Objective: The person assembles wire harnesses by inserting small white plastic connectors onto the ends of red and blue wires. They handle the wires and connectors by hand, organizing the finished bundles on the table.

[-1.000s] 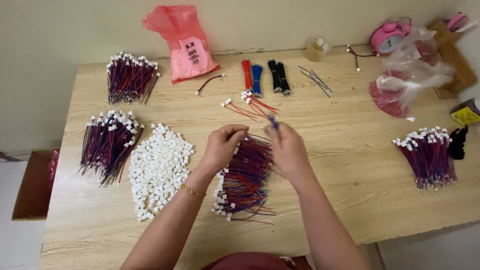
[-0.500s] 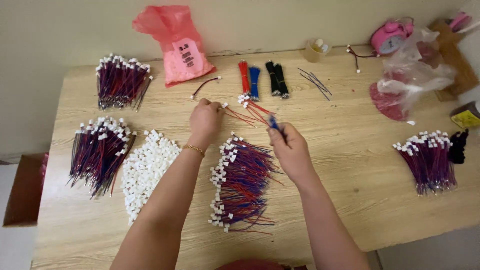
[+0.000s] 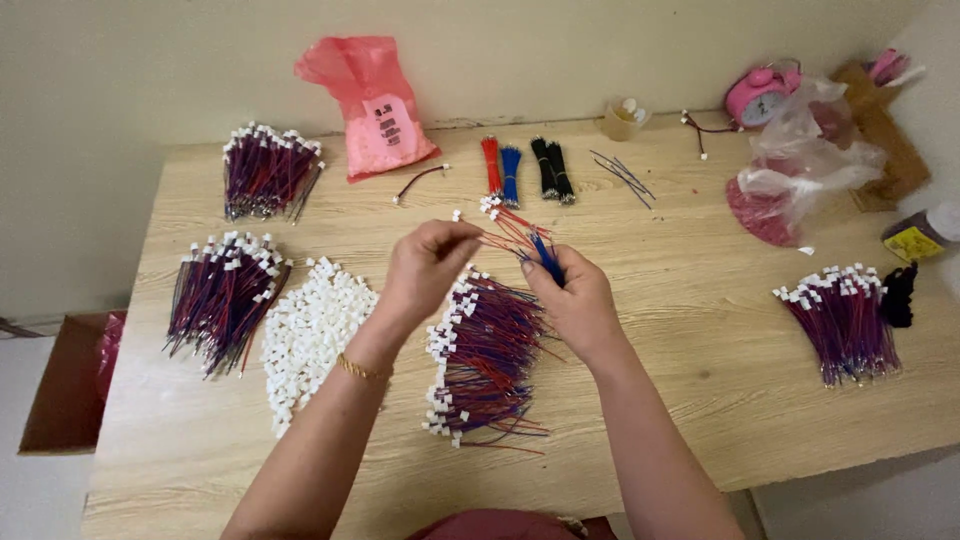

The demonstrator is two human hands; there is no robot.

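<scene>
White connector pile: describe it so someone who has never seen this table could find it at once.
On the wooden table, look left of the left hand. Between two bundles of red and blue wires, one at the left and one under the hands, lies the connector pile. It alone is all white, loose small plastic pieces with no wires attached.

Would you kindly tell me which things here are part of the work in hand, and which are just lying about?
In use:
left hand
right hand
blue wire
wire pile
white connectors

Lying about:
pink bag
pink clock
clear plastic bag
</scene>
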